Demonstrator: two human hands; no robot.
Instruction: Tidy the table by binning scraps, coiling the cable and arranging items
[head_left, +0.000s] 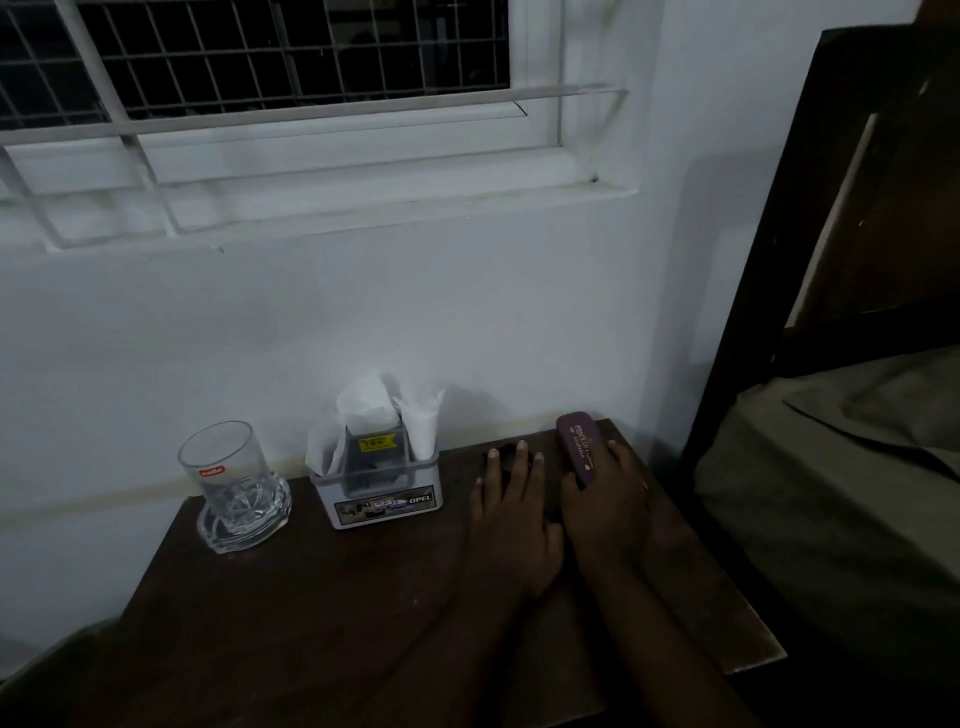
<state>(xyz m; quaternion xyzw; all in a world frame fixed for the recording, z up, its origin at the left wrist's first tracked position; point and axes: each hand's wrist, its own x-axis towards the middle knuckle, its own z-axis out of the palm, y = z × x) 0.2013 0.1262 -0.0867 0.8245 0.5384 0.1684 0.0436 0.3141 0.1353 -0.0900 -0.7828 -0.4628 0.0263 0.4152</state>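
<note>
A long purple case (577, 441) with gold lettering lies near the back right corner of the dark wooden table (322, 597). My right hand (605, 506) holds its near end, fingers curled along its right side. My left hand (511, 512) lies flat beside it, fingers straight, resting on a small dark object (511, 448) that is mostly hidden and hard to make out. A white box (384, 493) marked OPEL, stuffed with crumpled white paper (371, 405), stands at the back middle. No cable can be made out in the dim light.
A clear glass (226, 467) stands on a glass ashtray (244, 512) at the back left. The white wall and window sill run behind the table. A bed with a dark wooden frame (769, 249) and grey bedding sits close on the right.
</note>
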